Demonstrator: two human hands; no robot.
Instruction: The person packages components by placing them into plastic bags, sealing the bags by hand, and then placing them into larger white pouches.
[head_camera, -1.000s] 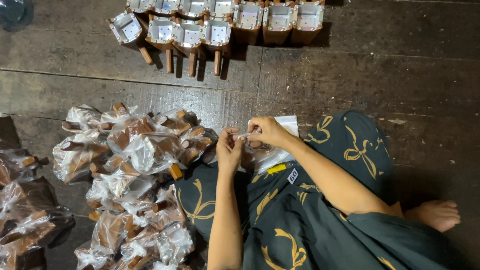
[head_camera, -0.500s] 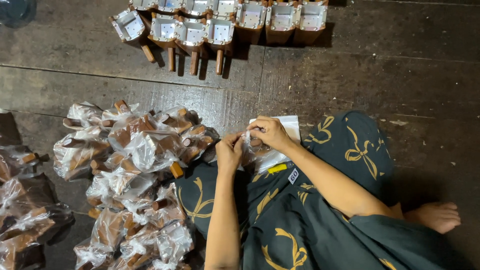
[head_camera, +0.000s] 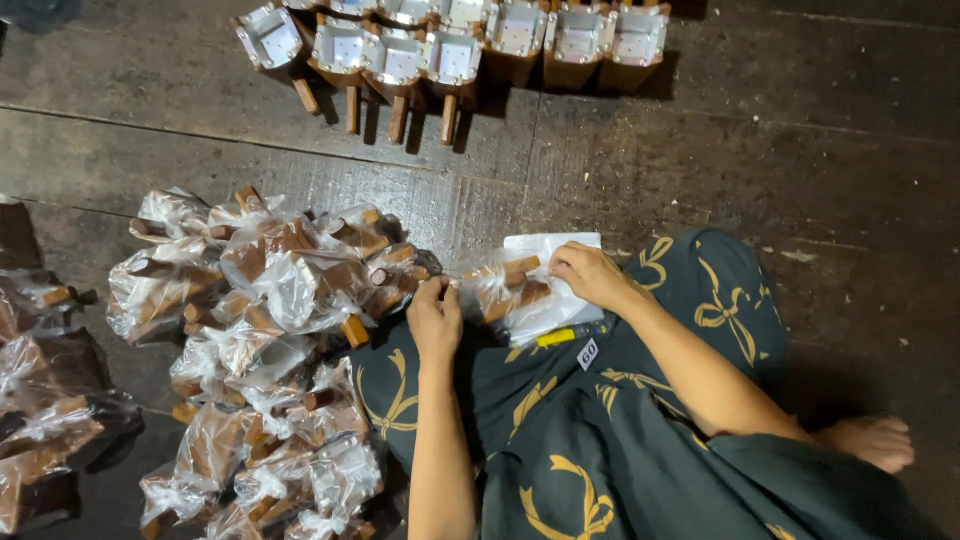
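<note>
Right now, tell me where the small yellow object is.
In the head view, the small yellow object lies on the dark patterned cloth over the lap, just below the clear bag of brown pieces between both hands.

From my remote seat: a clear plastic bag (head_camera: 515, 290) of brown wooden pieces lies across the lap, its left end pinched by the left hand (head_camera: 436, 318), the right hand (head_camera: 590, 274) resting on its right end. Under it shows a flat white packet (head_camera: 560, 243). A small white tag (head_camera: 588, 353) sits on the dark cloth beside a yellow strip (head_camera: 554, 337). Left of them, a heap of filled clear bags (head_camera: 270, 340) covers the floor; more bags (head_camera: 45, 390) lie at the frame's left edge.
</note>
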